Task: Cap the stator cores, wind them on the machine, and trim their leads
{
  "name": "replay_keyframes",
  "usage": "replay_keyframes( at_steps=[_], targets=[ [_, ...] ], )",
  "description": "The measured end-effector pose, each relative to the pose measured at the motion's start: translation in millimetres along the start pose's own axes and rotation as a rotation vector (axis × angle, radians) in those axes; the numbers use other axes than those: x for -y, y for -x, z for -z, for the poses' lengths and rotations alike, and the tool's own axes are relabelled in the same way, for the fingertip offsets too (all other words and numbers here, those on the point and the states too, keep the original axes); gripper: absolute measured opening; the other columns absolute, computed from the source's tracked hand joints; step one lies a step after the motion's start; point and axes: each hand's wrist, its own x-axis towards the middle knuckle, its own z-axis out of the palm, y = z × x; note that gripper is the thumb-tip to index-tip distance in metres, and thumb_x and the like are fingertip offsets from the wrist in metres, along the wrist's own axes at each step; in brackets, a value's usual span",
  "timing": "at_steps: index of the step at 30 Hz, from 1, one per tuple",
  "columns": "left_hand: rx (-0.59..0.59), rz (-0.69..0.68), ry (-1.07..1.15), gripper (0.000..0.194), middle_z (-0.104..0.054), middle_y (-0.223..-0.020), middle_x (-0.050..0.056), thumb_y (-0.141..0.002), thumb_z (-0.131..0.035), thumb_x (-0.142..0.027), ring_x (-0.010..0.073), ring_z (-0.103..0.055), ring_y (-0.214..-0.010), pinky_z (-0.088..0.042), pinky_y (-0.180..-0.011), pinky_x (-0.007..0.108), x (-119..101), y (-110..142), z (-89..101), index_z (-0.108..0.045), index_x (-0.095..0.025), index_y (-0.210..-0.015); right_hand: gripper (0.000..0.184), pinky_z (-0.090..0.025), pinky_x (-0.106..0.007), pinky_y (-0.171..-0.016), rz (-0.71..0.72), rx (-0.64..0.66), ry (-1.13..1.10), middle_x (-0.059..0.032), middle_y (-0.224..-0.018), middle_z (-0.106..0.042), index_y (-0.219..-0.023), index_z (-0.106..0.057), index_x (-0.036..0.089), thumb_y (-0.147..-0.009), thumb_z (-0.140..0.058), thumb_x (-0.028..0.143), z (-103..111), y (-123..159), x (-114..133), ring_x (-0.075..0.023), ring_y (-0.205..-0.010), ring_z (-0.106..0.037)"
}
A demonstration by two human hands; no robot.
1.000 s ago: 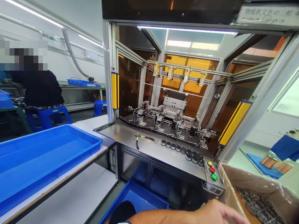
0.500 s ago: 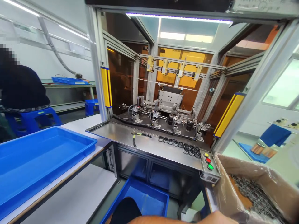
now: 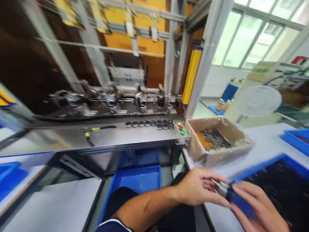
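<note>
My left hand (image 3: 196, 187) reaches across to the right and pinches a small round metal part (image 3: 224, 189) between thumb and fingers. My right hand (image 3: 258, 206) meets it from the right, fingers curled on the same part and against the near corner of a blue tray (image 3: 272, 180) of dark parts. The frame is blurred by motion, so the exact grip of the right fingers is hard to read.
A cardboard box (image 3: 217, 154) of metal rings stands behind the hands. The winding machine's steel shelf (image 3: 72, 138) carries pliers (image 3: 93, 132), a row of rings (image 3: 149, 123) and coloured buttons (image 3: 180, 128). A blue bin (image 3: 137, 180) sits below. A white fan (image 3: 258, 100) stands at right.
The view has swung right and down. My left hand has moved up into view holding a small metal part, and my right hand and the blue tray have appeared.
</note>
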Motion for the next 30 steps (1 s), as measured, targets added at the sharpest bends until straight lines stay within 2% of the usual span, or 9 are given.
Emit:
replay_keyframes(
  at_steps=[2,5,9,13,17,23,26,30],
  targets=[
    [0.029,-0.024,0.005,0.083,-0.074,-0.086,0.008,-0.039,-0.097,-0.039,0.0172,-0.07,-0.08,-0.054,-0.093,0.04,-8.0,2.6,-1.7,-0.073,-0.011,-0.112,0.028,-0.054,-0.028,-0.088,-0.001,0.049,-0.039,-0.0103,-0.107,-0.062,-0.121,-0.059,0.015,-0.093,-0.062,0.016,3.5,-5.3,6.6,-0.0187,-0.102,-0.062],
    [0.056,-0.054,0.016,0.073,-0.073,-0.091,0.008,-0.05,-0.095,-0.038,0.0157,-0.068,-0.082,-0.053,-0.09,0.036,-15.1,3.7,-1.6,-0.072,-0.011,-0.114,0.036,-0.053,-0.03,-0.09,-0.022,0.079,-0.083,-0.0111,-0.108,-0.06,-0.125,-0.055,0.012,-0.09,-0.061,0.007,5.4,-14.6,13.1,-0.0187,-0.105,-0.06],
    [0.061,-0.044,-0.007,0.076,-0.073,-0.097,0.01,-0.046,-0.096,-0.037,0.0185,-0.068,-0.089,-0.052,-0.092,0.036,-16.4,5.2,-2.8,-0.072,-0.011,-0.113,0.036,-0.053,-0.03,-0.09,-0.036,0.093,-0.093,-0.0108,-0.108,-0.059,-0.125,-0.055,0.012,-0.09,-0.061,0.006,6.2,-16.7,15.9,-0.0183,-0.106,-0.058],
    [0.026,-0.037,-0.024,0.072,-0.072,-0.087,0.006,-0.045,-0.097,-0.035,0.0158,-0.068,-0.081,-0.054,-0.087,0.034,-17.2,5.7,-2.7,-0.073,-0.011,-0.108,0.042,-0.052,-0.032,-0.092,-0.011,0.119,-0.101,-0.0117,-0.112,-0.058,-0.13,-0.052,0.012,-0.089,-0.06,0.004,5.0,-12.5,14.5,-0.0191,-0.109,-0.057],
    [0.028,-0.028,0.006,0.075,-0.072,-0.084,0.003,-0.036,-0.099,-0.032,0.0165,-0.069,-0.08,-0.055,-0.09,0.036,-17.0,5.1,-2.6,-0.074,-0.013,-0.104,0.037,-0.051,-0.032,-0.092,-0.005,0.135,-0.078,-0.012,-0.11,-0.058,-0.126,-0.054,0.01,-0.09,-0.06,0.006,5.0,-12.2,13.6,-0.0193,-0.108,-0.057],
    [0.033,-0.033,0.009,0.072,-0.074,-0.087,0.006,-0.041,-0.097,-0.032,0.0185,-0.071,-0.084,-0.055,-0.093,0.038,-13.7,5.0,-2.5,-0.073,-0.012,-0.106,0.037,-0.051,-0.032,-0.094,0.035,0.123,-0.037,-0.0121,-0.112,-0.058,-0.123,-0.056,0.01,-0.087,-0.061,0.001,4.7,-14.8,13.7,-0.0196,-0.109,-0.058],
    [0.047,-0.019,0.015,0.073,-0.074,-0.088,0.006,-0.042,-0.097,-0.031,0.0178,-0.072,-0.083,-0.055,-0.092,0.038,-13.1,5.6,-1.9,-0.072,-0.012,-0.108,0.034,-0.053,-0.033,-0.091,0.033,0.115,-0.014,-0.0118,-0.11,-0.059,-0.122,-0.057,0.011,-0.089,-0.063,0.008,4.4,-13.3,12.7,-0.0204,-0.106,-0.06],
    [0.051,-0.02,0.019,0.074,-0.074,-0.09,0.006,-0.04,-0.098,-0.03,0.0185,-0.072,-0.084,-0.055,-0.094,0.039,-13.5,6.6,-1.7,-0.071,-0.011,-0.107,0.041,-0.056,-0.034,-0.086,0.034,0.115,-0.026,-0.0114,-0.11,-0.061,-0.125,-0.057,0.014,-0.086,-0.063,0.004,4.3,-10.6,11.1,-0.0212,-0.105,-0.062]
  ],
)
